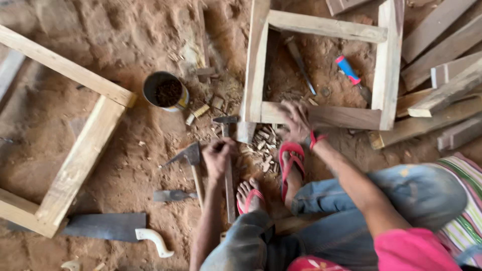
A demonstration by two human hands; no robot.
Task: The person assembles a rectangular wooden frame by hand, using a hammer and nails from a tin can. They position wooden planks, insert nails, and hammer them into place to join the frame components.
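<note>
Fingers (217, 150) curl tight round worn wooden-handled hammer (227, 150); other hand (295, 119) presses square frame (321, 116)

Reddish sawdust-strewn dirt floor (125, 45)

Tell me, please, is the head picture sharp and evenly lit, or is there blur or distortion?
In the head view, light is soft and even, without glare; the right hand on the wooden frame looks slightly motion-blurred; the left hand gripping the hammer is sharper; planks bend slightly near the edges.

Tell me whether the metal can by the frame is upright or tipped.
Upright: the metal can stands on the dirt, open mouth upward, dark contents visible inside.
</note>
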